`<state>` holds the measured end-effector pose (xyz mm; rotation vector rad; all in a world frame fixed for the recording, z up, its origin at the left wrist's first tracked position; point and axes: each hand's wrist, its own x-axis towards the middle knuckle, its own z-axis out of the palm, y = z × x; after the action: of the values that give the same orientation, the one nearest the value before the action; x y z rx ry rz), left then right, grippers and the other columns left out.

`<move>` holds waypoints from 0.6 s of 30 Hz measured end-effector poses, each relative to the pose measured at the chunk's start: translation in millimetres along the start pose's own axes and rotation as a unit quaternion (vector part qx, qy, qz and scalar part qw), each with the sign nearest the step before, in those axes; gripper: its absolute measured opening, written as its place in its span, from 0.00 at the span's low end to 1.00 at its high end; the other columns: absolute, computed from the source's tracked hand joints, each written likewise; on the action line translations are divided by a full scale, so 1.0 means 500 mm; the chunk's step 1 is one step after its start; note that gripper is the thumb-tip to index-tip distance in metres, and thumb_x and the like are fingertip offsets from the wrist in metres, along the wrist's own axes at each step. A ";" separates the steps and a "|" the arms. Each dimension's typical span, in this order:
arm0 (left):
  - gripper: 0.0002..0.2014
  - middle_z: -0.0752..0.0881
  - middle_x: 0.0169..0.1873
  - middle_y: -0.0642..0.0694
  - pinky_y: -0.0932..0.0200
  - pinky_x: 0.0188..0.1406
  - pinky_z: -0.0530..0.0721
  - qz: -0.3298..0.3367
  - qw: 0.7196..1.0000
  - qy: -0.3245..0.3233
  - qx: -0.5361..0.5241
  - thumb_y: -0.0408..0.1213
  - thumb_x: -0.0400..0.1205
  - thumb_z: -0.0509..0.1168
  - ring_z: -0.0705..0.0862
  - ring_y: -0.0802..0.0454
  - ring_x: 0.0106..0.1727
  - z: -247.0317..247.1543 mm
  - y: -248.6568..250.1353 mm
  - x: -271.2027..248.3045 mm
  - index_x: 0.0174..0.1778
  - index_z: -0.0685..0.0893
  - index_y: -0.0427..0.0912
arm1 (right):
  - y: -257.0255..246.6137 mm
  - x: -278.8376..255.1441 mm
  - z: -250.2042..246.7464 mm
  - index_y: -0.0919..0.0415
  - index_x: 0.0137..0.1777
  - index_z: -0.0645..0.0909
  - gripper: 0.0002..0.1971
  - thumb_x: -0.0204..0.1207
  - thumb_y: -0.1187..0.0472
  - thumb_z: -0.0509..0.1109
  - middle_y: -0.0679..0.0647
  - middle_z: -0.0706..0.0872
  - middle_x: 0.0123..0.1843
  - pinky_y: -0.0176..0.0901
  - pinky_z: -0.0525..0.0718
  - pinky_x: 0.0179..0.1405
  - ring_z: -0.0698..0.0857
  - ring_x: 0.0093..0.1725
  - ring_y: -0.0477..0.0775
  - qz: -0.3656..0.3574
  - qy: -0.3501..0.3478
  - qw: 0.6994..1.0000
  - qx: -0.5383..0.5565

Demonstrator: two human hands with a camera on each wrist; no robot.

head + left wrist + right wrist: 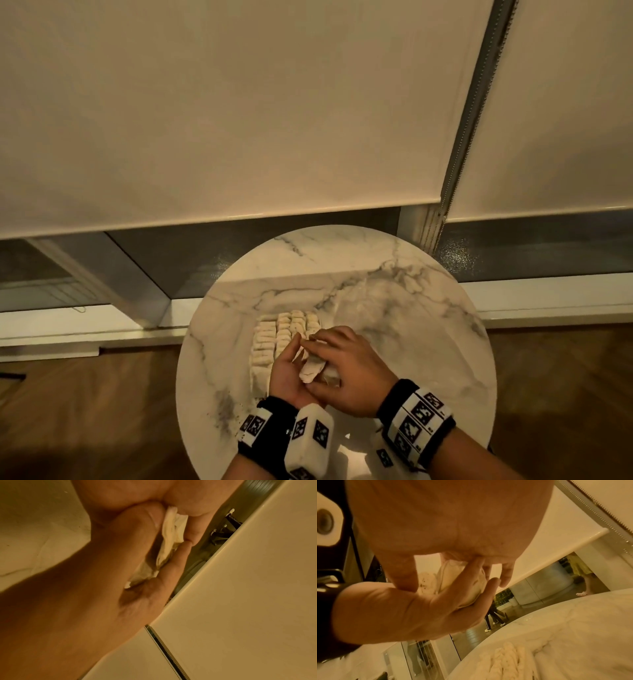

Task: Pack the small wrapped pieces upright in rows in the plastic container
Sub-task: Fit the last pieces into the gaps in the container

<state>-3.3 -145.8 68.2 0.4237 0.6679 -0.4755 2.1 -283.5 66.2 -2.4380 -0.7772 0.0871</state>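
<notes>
Entry: packing of wrapped pieces, mid-task, listed near to far.

1. Left hand (pixel 287 371), palm up, fingers loosely cupped round a wrapped piece (pixel 311 370). The piece lies across the palm, its long axis running from the heel of the hand out toward the fingertips, so flat and not upright.

2. Right hand (pixel 346 368), just beside and partly over the left, palm down. Its fingers (pixel 320 337) curl onto the far end of the same piece while the thumb meets it at the near end (a shared grip; which hand bears the weight cannot be told). A second pale wrapper shows under this hand, its hold unclear.

3. Rows of wrapped pieces (pixel 284 334), already standing on edge, directly beyond both hands on the marble table (pixel 411 308). The plastic container round them is too clear and dim to make out.

Judgement: the held piece points roughly along the rows; it must be tipped on end and carried forward. The right hand is nearer the unfilled right-hand row.
</notes>
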 end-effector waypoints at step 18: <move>0.25 0.86 0.61 0.28 0.33 0.51 0.86 0.030 0.999 -0.005 -0.035 0.43 0.80 0.62 0.88 0.29 0.55 -0.085 0.139 -0.022 0.72 0.79 0.35 | -0.062 0.091 0.010 0.53 0.38 0.85 0.17 0.69 0.39 0.76 0.50 0.87 0.35 0.39 0.80 0.35 0.82 0.32 0.42 0.218 0.033 0.953 0.209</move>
<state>6.4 -64.4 61.0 0.3750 0.6592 -0.3962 22.9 -235.4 83.7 -2.1441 -0.1525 0.3060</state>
